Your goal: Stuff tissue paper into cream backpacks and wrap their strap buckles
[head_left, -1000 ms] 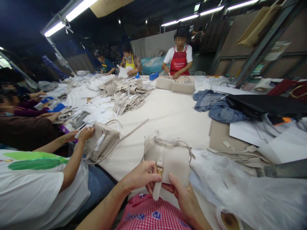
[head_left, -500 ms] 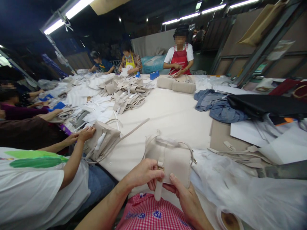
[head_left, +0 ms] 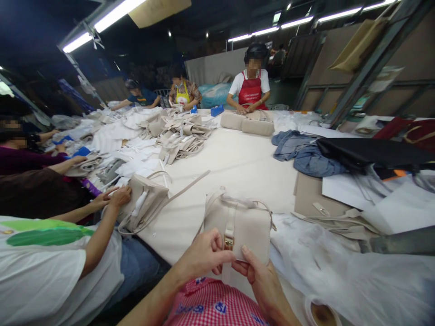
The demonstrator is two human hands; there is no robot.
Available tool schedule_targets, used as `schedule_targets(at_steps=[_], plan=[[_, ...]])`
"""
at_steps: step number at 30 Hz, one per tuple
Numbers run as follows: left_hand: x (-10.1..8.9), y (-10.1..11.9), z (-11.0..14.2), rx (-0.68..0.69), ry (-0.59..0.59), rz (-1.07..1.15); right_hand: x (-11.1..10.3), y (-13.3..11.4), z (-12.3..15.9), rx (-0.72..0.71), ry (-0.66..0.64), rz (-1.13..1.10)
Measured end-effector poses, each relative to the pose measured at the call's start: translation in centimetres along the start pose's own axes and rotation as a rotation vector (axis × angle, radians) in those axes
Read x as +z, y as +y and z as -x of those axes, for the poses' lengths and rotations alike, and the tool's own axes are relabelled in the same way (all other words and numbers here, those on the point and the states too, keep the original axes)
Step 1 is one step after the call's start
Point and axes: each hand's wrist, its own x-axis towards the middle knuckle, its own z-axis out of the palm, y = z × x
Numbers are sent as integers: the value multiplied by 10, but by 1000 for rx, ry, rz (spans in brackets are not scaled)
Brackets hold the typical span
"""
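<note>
A small beige handbag (head_left: 253, 228) stands upright at the table edge in front of me, its flap towards me. A strap runs down the flap through a gold buckle (head_left: 229, 242), and the strap's pale loose end hangs below. My left hand (head_left: 205, 251) is closed at the buckle, its thumb across the strap just under it and its other fingers curled, partly hidden. My right hand (head_left: 260, 274) grips the bag's lower edge, thumb on the front and fingers underneath. The bag's thin shoulder strap (head_left: 272, 215) curves along its upper right side.
On my left, a co-worker's hands (head_left: 118, 197) rest on another beige bag (head_left: 146, 199). A heap of beige bag parts (head_left: 183, 136) lies beyond. To the right are plastic sheeting (head_left: 326, 262), blue cloth (head_left: 306, 154) and a tape roll (head_left: 321, 312). Across the table stands a red-aproned co-worker (head_left: 251, 88).
My left fingers have shifted off the buckle, so its gold frame now shows. My left thumb sits slightly lower on the strap. The right hand keeps its grip.
</note>
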Motion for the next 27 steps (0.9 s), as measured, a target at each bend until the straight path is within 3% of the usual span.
schedule_targets(at_steps=[2, 5, 9, 13, 19, 22, 25, 27], plan=[[7, -4, 1, 23, 111, -61, -1, 1, 0, 6, -12, 11], [14, -7, 3, 67, 182, -156, -3, 4, -1, -4, -9, 40], [14, -1, 8, 195, 305, -595, -3, 5, -3, -41, 50, 120], [16, 3, 11, 155, 311, -905, 3, 2, -1, -48, 41, 160], [21, 2, 4, 188, 397, -934, 11, 1, -1, -45, 67, 97], [-1, -6, 4, 118, 520, -930, 12, -4, -2, -39, 110, 32], [-45, -24, 17, -58, 658, -989, 15, -15, 1, -30, 111, -31], [-71, -34, 31, -150, 672, -1033, 17, -21, 3, -12, 97, -48]])
